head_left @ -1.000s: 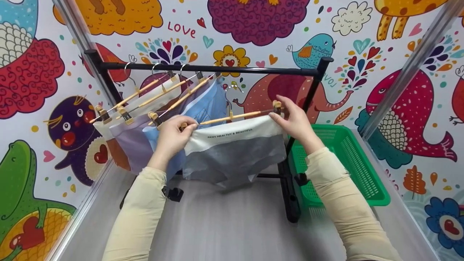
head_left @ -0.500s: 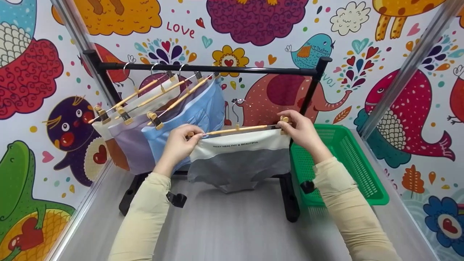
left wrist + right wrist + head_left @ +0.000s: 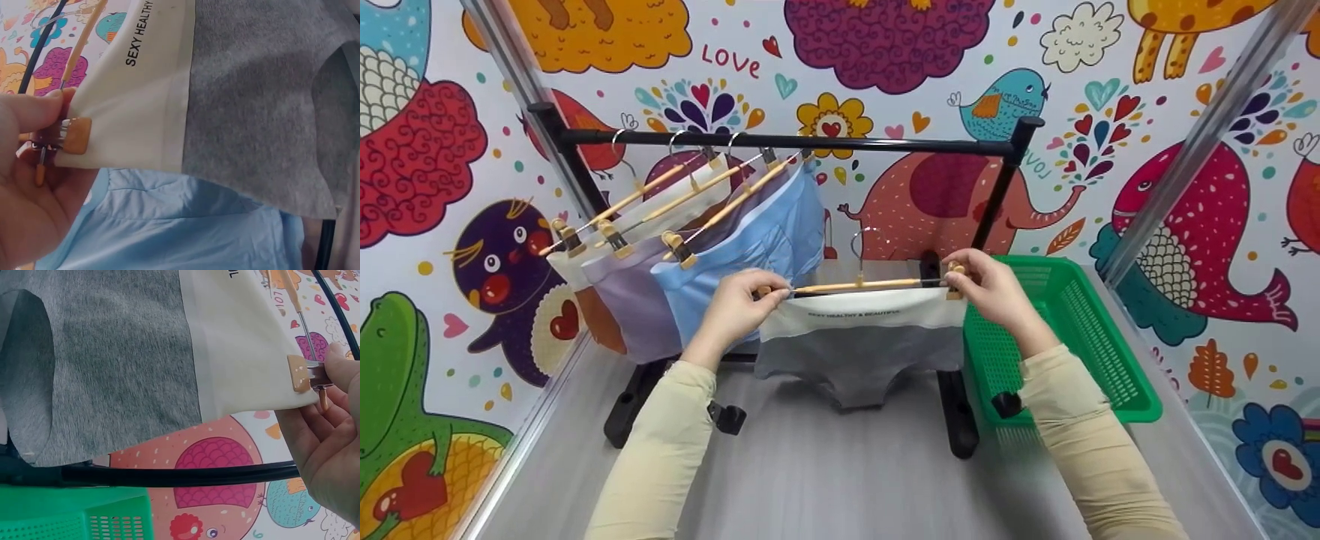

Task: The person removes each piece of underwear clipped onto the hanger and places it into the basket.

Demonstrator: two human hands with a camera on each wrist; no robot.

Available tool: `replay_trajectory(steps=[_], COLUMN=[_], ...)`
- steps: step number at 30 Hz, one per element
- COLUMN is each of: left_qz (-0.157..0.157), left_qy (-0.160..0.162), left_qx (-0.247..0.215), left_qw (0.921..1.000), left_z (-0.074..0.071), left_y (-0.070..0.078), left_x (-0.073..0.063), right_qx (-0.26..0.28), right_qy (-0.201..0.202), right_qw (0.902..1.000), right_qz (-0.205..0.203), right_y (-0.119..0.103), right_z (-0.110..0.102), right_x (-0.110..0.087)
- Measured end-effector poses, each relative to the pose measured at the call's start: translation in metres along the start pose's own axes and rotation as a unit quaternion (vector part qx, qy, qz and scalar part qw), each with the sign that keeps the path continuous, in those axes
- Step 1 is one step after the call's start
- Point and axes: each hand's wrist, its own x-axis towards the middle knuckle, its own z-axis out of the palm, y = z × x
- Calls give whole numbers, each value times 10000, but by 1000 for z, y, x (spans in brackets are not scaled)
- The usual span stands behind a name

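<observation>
Head view: 4 hangers total. 3 light-wood clip hangers (image 3: 634,195) on the black metal rack rail (image 3: 870,142), left half, each w/ 1 pr briefs: white-&-brown (image 3: 601,326), lavender (image 3: 634,304), light-blue (image 3: 757,255). The 4th, a light-wood hanger w/ thin metal bar (image 3: 860,283), is up in both hands, near side of rack, lower than rail & apart from it; clipped on it, 1 pr grey-&-white fabric briefs (image 3: 859,352), small dark lettering on waistband. Hanger's long axis runs left-right, approx level, R end a touch higher; hook points up. Briefs' waistband at top, crotch hanging down. L hand (image 3: 739,304) has left end, R hand (image 3: 994,292) right end; 2 arms in cream sleeves reach in from near left & near right, hands angled inward. 1 green plastic basket (image 3: 1084,352), far right, beside rack.

L wrist view: thumb & fingers pinch round the left wooden clip (image 3: 77,135), narrow grip; clip bites waistband's left corner. "SEXY HEALTHY" legible. Light-blue briefs show past the left edge.

R wrist view: same kind of narrow pinch, thumb one side, fingers other, on the right wooden clip (image 3: 298,374), which bites the waistband's right corner. 1 black rack post (image 3: 180,476) & part of basket show past the right edge.
</observation>
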Motion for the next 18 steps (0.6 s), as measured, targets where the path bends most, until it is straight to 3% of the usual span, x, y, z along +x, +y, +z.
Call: replay_trajectory(steps=[11,18], left_qz=[-88,28], left_qy=[-474,-516], left_qx=[500,667], left_qw=[9976,9964], left_z=[8,18], left_y=[-8,-14], left_x=[-9,-13], right_qx=[-80,-47], right_qy=[-321,-451], right_qw=[9994,9987], right_qz=[39,238], right_y=[17,27], right_z=[9,14], right_x=[-14,-22])
